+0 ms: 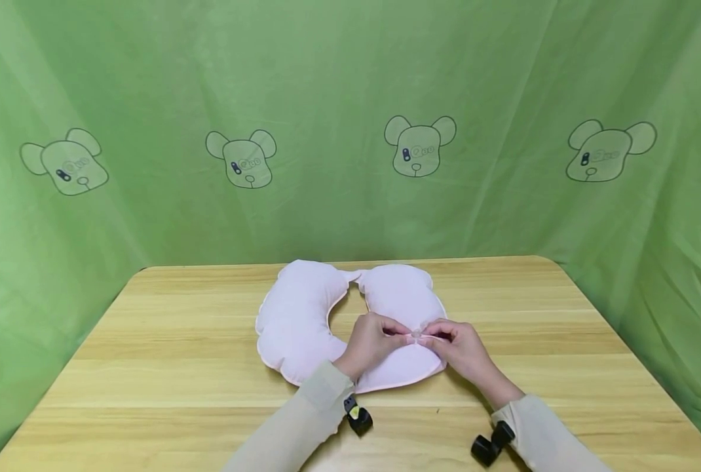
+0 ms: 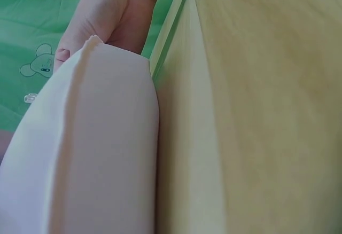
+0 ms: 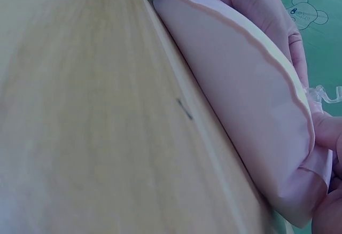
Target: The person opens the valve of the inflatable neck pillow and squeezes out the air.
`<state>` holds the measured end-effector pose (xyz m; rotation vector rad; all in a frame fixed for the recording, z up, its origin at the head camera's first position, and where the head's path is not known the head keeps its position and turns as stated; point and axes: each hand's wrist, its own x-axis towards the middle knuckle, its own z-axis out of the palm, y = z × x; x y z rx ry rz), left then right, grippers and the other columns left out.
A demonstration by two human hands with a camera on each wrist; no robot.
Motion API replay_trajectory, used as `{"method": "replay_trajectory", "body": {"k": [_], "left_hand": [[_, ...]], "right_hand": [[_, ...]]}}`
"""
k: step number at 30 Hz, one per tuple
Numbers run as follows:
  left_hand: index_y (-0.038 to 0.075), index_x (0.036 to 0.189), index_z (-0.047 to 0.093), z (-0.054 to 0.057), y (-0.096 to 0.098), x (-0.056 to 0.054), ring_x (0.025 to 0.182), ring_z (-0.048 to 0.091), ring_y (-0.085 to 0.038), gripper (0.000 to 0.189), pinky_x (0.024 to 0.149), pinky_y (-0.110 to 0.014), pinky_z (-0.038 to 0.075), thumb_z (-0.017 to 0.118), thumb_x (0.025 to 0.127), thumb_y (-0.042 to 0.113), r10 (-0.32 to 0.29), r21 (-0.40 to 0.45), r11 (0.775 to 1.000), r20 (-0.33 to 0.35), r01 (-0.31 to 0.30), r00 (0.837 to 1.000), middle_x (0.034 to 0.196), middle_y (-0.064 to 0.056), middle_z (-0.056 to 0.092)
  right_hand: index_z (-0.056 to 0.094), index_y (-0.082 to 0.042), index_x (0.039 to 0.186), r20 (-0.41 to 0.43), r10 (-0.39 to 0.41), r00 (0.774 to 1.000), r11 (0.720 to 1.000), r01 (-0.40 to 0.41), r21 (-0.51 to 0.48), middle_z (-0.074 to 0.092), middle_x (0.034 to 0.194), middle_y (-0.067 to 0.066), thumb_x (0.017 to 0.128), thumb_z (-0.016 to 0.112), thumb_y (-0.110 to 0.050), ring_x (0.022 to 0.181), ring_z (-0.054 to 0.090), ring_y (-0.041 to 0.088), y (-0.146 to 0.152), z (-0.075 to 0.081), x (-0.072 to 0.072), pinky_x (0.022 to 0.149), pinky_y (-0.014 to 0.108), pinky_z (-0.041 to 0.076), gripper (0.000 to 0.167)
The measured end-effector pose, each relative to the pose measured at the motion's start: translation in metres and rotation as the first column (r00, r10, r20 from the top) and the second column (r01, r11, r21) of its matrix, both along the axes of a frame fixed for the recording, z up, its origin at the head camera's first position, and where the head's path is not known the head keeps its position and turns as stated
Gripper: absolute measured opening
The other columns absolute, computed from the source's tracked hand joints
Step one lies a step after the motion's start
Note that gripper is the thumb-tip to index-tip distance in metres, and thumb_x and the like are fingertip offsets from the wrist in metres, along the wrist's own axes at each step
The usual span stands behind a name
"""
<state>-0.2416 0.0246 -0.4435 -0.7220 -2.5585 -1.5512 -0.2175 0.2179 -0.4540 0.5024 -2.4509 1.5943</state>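
A pale pink inflatable neck pillow, full and rounded with a seamed edge, lies on the table. A clear plastic air valve stands on its right arm; the right wrist view shows the valve sticking out past the fabric. The left hand pinches at the valve's base from the left, thumb and forefinger together. From the other side the right hand pinches the valve's base, fingertips nearly meeting the left ones. In the left wrist view the pillow hides most of the fingers.
The wooden table extends to both sides of the pillow and in front of it. A green curtain printed with bear heads hangs around the table. Black wrist cameras are strapped at both sleeves, low over the tabletop.
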Motion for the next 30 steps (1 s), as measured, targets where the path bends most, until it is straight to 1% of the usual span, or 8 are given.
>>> {"method": "replay_trajectory", "body": {"k": [6, 9, 12, 15, 19, 22, 26, 30], "left_hand": [[0.011, 0.08, 0.078, 0.0, -0.001, 0.0, 0.07, 0.058, 0.003, 0.005, 0.066, -0.015, 0.047, 0.078, 0.077, 0.014, 0.001, -0.001, 1.0, 0.016, -0.001, 1.0, 0.075, 0.004, 0.072], [0.011, 0.08, 0.078, 0.0, -0.001, 0.0, 0.07, 0.058, 0.004, 0.005, 0.066, -0.014, 0.046, 0.078, 0.077, 0.015, 0.003, -0.001, 1.0, 0.029, -0.003, 1.0, 0.075, 0.004, 0.072], [0.011, 0.08, 0.078, -0.001, -0.001, 0.0, 0.07, 0.057, 0.004, 0.005, 0.066, -0.015, 0.046, 0.078, 0.077, 0.015, 0.003, -0.003, 1.0, 0.027, -0.003, 1.0, 0.075, 0.005, 0.072], [0.011, 0.081, 0.078, -0.001, -0.001, 0.0, 0.07, 0.057, 0.005, 0.006, 0.067, -0.014, 0.046, 0.078, 0.077, 0.015, 0.004, -0.013, 1.0, 0.032, -0.003, 0.999, 0.075, 0.005, 0.072], [0.012, 0.081, 0.078, -0.002, -0.001, 0.0, 0.07, 0.058, 0.005, 0.006, 0.068, -0.014, 0.046, 0.078, 0.077, 0.017, 0.007, -0.028, 1.0, 0.023, -0.006, 1.0, 0.075, 0.006, 0.072], [0.012, 0.081, 0.078, -0.002, -0.001, 0.0, 0.07, 0.057, 0.005, 0.006, 0.068, -0.014, 0.046, 0.078, 0.077, 0.017, 0.01, -0.034, 0.999, 0.03, -0.009, 0.999, 0.074, 0.007, 0.072], [0.012, 0.081, 0.078, -0.002, -0.001, 0.0, 0.069, 0.057, 0.005, 0.006, 0.068, -0.014, 0.046, 0.078, 0.077, 0.017, 0.011, -0.037, 0.999, 0.054, -0.009, 0.998, 0.074, 0.007, 0.072], [0.012, 0.08, 0.078, -0.002, -0.001, 0.0, 0.069, 0.057, 0.005, 0.007, 0.068, -0.014, 0.045, 0.078, 0.077, 0.018, 0.009, -0.04, 0.999, 0.055, -0.007, 0.998, 0.074, 0.008, 0.072]], "right_hand": [[0.071, 0.001, 0.084, 0.008, -0.01, 1.0, 1.0, 0.01, 0.012, 0.068, 0.086, 0.004, 0.081, 0.07, 0.002, 0.08, 0.058, 0.003, 0.0, -0.002, -0.002, 0.068, 0.016, 0.048, 0.004], [0.071, 0.002, 0.084, 0.017, -0.007, 1.0, 1.0, 0.007, 0.01, 0.068, 0.086, 0.005, 0.081, 0.07, 0.001, 0.081, 0.058, 0.003, 0.0, -0.002, -0.002, 0.07, 0.016, 0.048, 0.004], [0.071, 0.001, 0.085, 0.035, -0.004, 0.999, 1.0, 0.004, 0.013, 0.068, 0.088, 0.009, 0.082, 0.07, -0.003, 0.082, 0.058, 0.004, 0.001, -0.003, -0.002, 0.071, 0.017, 0.048, 0.005], [0.071, -0.001, 0.084, 0.055, -0.013, 0.998, 1.0, 0.012, 0.022, 0.068, 0.088, 0.009, 0.082, 0.071, -0.004, 0.082, 0.058, 0.005, 0.001, -0.004, -0.002, 0.072, 0.017, 0.048, 0.004], [0.07, 0.002, 0.084, 0.06, -0.018, 0.998, 0.999, 0.016, 0.041, 0.067, 0.088, 0.012, 0.082, 0.069, 0.0, 0.081, 0.058, 0.005, -0.006, 0.012, 0.007, 0.072, 0.017, 0.048, 0.003], [0.069, 0.006, 0.084, 0.053, -0.013, 0.998, 0.998, 0.01, 0.056, 0.067, 0.087, 0.014, 0.082, 0.068, 0.003, 0.08, 0.057, 0.004, -0.011, 0.026, 0.015, 0.07, 0.017, 0.048, 0.004], [0.068, 0.008, 0.083, 0.044, -0.009, 0.999, 0.998, 0.006, 0.063, 0.067, 0.086, 0.014, 0.082, 0.068, 0.002, 0.079, 0.057, 0.004, -0.012, 0.027, 0.016, 0.069, 0.017, 0.048, 0.006], [0.068, 0.008, 0.083, 0.045, -0.008, 0.999, 0.998, 0.005, 0.07, 0.067, 0.086, 0.014, 0.083, 0.068, 0.002, 0.078, 0.057, 0.004, -0.009, 0.021, 0.012, 0.068, 0.018, 0.047, 0.006]]}}
